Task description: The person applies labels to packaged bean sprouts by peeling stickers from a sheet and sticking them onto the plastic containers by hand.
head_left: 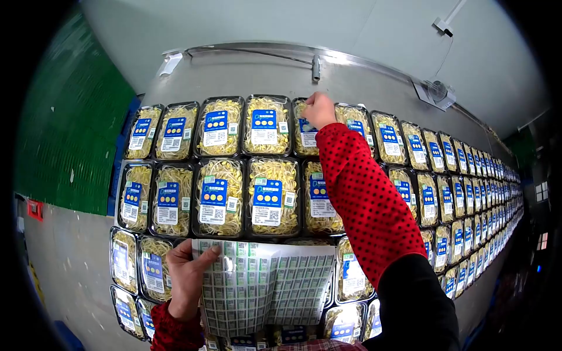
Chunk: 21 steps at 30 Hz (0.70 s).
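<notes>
My left hand (188,270) grips the left edge of a sheet of small green-and-white stickers (263,286), thumb on top. The sheet is bent down its middle and hides some packs beneath it. My right hand (320,110) reaches to the back row, its fingers pinched over a pack of bean sprouts (307,136); whatever is between the fingertips is hidden. This pack has a blue-and-white label, partly covered by the hand. Beside it, another sprout pack (263,126) carries a similar label and a small sticker at its right.
Rows of sprout packs in black trays (216,193) stretch across the metal table (257,70) and far to the right. A grey pipe piece (316,68) lies by the table's back edge. At the right back stands a small device (436,92). A green panel (70,117) is at left.
</notes>
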### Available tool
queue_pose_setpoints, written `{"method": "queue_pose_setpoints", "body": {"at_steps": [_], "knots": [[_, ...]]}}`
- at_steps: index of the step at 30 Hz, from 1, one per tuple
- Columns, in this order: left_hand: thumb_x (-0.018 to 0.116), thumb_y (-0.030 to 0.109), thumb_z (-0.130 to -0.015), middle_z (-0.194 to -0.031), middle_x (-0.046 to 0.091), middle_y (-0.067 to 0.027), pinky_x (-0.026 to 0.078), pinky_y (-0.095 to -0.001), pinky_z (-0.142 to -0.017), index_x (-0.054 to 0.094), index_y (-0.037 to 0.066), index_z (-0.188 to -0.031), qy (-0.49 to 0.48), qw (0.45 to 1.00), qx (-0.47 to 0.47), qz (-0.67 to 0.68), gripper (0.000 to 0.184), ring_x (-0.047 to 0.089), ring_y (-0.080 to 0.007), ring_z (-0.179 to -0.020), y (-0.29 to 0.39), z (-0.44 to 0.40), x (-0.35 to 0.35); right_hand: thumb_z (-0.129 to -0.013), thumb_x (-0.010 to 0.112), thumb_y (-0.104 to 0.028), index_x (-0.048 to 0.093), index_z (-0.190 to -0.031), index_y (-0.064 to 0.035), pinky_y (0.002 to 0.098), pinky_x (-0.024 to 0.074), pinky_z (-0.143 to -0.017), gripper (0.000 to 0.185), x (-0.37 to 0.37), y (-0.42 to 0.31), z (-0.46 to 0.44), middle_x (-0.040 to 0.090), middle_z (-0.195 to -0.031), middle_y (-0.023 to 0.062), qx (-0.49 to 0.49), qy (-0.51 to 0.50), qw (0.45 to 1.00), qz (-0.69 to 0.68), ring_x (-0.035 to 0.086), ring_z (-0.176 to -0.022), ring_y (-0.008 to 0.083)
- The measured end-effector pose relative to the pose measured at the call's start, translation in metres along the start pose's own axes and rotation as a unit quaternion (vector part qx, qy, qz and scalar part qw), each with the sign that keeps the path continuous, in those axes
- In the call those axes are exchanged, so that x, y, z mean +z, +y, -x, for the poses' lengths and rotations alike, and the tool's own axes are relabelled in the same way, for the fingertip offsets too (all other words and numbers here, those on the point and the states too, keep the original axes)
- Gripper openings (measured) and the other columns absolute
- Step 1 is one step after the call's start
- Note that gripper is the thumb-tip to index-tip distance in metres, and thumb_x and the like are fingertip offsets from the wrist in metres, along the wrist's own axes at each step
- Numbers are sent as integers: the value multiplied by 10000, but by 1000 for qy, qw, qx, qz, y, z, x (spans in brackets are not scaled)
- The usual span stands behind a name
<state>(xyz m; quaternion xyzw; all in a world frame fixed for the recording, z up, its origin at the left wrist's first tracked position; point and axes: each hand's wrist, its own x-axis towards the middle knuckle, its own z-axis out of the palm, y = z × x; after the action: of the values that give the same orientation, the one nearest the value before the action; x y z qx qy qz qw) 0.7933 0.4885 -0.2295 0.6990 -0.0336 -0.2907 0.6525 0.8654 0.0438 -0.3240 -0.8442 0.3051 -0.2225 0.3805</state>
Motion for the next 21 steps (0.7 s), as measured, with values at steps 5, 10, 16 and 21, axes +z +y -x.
{"method": "queue_pose_setpoints", "body": {"at_steps": [5, 10, 16, 21], "knots": [[716, 16, -793, -730, 676, -37, 446, -216, -549, 689, -13, -845, 9, 1000, -13, 19, 66, 574, -58, -607, 8, 4, -9, -589, 784, -127, 581, -928, 23, 424, 513, -650, 422, 1, -25, 0, 634, -806, 215, -93, 43, 964, 247, 637, -783, 352], [706, 10, -805, -737, 678, -39, 444, -215, -550, 685, -13, -838, 13, 1000, -11, 24, 46, 571, -56, -611, 3, 3, -23, -635, 736, 2, 562, -1009, 82, 305, 490, -623, 420, 39, -77, 1, 588, -839, 113, 68, -156, 947, -272, 605, -757, 197], [712, 22, -801, -729, 674, -34, 439, -215, -551, 684, -13, -836, 27, 999, -11, 42, 56, 565, -54, -608, 6, 1, -42, -576, 724, -21, 577, -1009, 62, 360, 510, -674, 464, 92, -67, -23, 600, -844, 141, -29, -78, 996, -27, 617, -758, 266], [657, 94, -847, -763, 647, -3, 425, -221, -591, 667, -22, -905, 83, 996, 37, 11, 130, 554, -59, -658, 21, -11, -72, -723, 712, -51, 587, -1031, 22, 325, 515, -765, 341, 93, -114, 26, 616, -985, 139, -123, -225, 966, 27, 613, -858, 201]]}}
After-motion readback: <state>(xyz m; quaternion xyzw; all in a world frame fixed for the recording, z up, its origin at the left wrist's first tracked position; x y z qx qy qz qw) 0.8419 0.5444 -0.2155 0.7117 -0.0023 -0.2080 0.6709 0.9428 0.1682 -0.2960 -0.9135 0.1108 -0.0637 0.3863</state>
